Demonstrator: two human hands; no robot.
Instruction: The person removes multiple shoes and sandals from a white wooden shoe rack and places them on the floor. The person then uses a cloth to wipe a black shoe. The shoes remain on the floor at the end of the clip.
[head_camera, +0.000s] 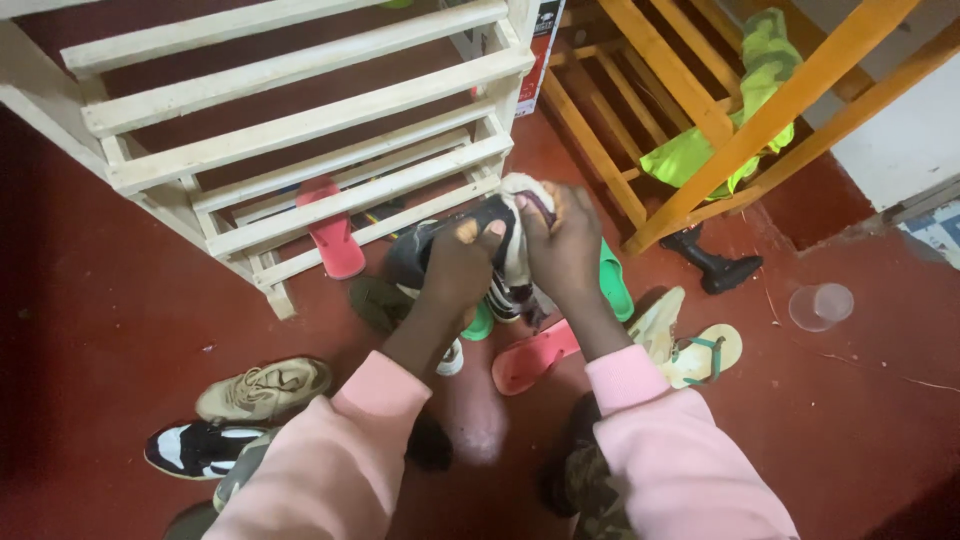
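My left hand (455, 268) grips a dark shoe (415, 250) held above the red floor. My right hand (565, 245) presses a white cloth (517, 235) against the shoe's upper end. Both arms wear pink sleeves. The shoe's far side is hidden behind my hands. Directly below the hands lie a red flip-flop (530, 357) and green flip-flops (612, 280).
A white wooden slatted rack (300, 125) stands at the upper left, a red flip-flop (332, 230) under it. An orange wooden frame (700, 110) holds a lime-green cloth (745, 110). A tan sneaker (262, 388), a black-and-white sneaker (200, 448), yellow sandals (700, 352), a black tool (715, 265) and a clear plastic cup (820, 306) lie around.
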